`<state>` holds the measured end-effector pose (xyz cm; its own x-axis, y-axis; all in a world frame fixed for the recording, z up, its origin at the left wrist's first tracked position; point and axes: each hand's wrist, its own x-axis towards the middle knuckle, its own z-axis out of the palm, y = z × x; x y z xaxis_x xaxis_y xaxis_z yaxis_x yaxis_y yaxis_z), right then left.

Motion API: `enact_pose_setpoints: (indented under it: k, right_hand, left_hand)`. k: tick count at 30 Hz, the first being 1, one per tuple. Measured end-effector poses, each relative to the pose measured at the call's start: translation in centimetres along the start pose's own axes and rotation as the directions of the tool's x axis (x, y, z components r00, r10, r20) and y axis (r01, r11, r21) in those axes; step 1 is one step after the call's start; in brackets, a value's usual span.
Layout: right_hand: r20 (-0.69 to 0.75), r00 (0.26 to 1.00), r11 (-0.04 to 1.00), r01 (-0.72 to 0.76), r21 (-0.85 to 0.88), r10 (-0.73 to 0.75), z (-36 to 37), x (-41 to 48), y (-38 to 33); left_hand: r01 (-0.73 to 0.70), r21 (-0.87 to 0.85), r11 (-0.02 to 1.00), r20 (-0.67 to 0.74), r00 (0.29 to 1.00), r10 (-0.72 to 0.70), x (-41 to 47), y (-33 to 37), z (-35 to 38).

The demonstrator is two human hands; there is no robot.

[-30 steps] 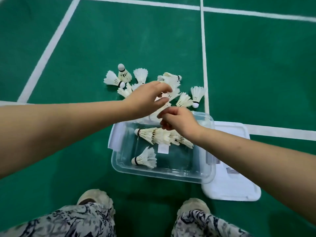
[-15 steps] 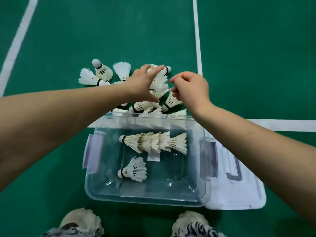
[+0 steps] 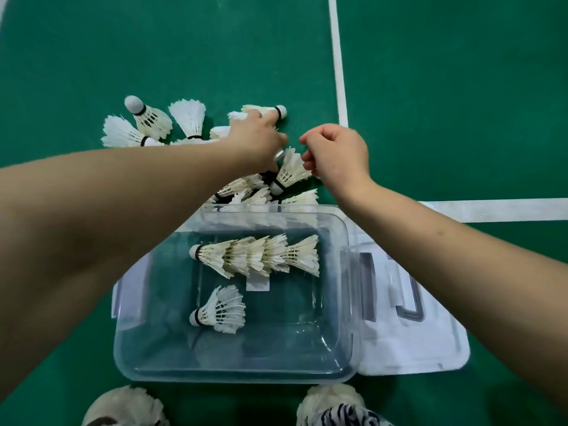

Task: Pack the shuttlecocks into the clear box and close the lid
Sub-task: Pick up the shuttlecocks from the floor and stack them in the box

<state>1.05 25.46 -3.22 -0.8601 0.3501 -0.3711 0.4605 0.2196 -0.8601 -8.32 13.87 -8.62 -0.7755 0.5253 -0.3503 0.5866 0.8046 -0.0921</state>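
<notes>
Right now, in the head view, both bare arms reach toward the upper middle of the frame, over a loose pile of shuttlecocks [image 3: 184, 118] scattered on the green floor [image 3: 445, 103].

The left hand [image 3: 255, 139] lies back-up on the pile. One finger stretches up to a shuttlecock with a black-banded cork [image 3: 281, 111]. Its other fingers bend down out of sight, so I cannot tell whether they grasp anything.

Just to its right, and apart from it, the right hand [image 3: 338, 155] has its fingers curled. The lower fingertips pinch the feather rim of a tilted shuttlecock [image 3: 289, 172], whose cork points down and left.

Below the hands, at centre frame, stands the clear box [image 3: 233, 373], open on top. More shuttlecocks lie against its far wall. Inside, near that far wall, is a nested row of shuttlecocks [image 3: 258, 253], corks pointing left. A single shuttlecock [image 3: 219, 310] lies on its side nearer the middle, well apart from the row.

The lid [image 3: 430, 348] lies flat on the floor at the box's right side, touching it.

White court lines [image 3: 338, 72] cross on the right. Two pale shoes [image 3: 123, 407] show at the bottom edge.
</notes>
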Motion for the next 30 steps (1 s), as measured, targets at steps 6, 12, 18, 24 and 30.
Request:
enact_pose_setpoints:
  k: [6,12,18,24,30]
  right_hand:
    - [0.01,1.0,1.0,0.007,0.015,-0.008,-0.4,-0.2,0.3]
    - [0.032,0.996,0.995,0.09,-0.033,-0.089,-0.5,-0.5,-0.2]
    - [0.105,0.956,0.877,0.294,-0.379,-0.276,-0.1,-1.9,-1.4]
    - [0.152,0.87,0.7,0.47,-0.537,-0.468,-0.8,-4.8,-3.3]
    - [0.232,0.844,0.687,0.531,-0.496,-0.484,-1.1,-10.7,-3.0]
  left_hand:
    - [-0.047,-0.145,0.988,-0.117,0.993,0.03,-0.7,-1.1,0.1]
    - [-0.093,-0.11,0.99,-0.168,0.983,0.074,-3.1,-1.3,-3.1]
    - [-0.153,-0.112,0.982,-0.306,0.945,0.112,-6.5,-1.5,-8.4]
    - [-0.231,-0.066,0.971,-0.37,0.909,0.191,-11.5,-1.2,-11.3]
    - [-0.261,-0.157,0.953,-0.304,0.93,0.205,-17.0,0.1,-11.8]
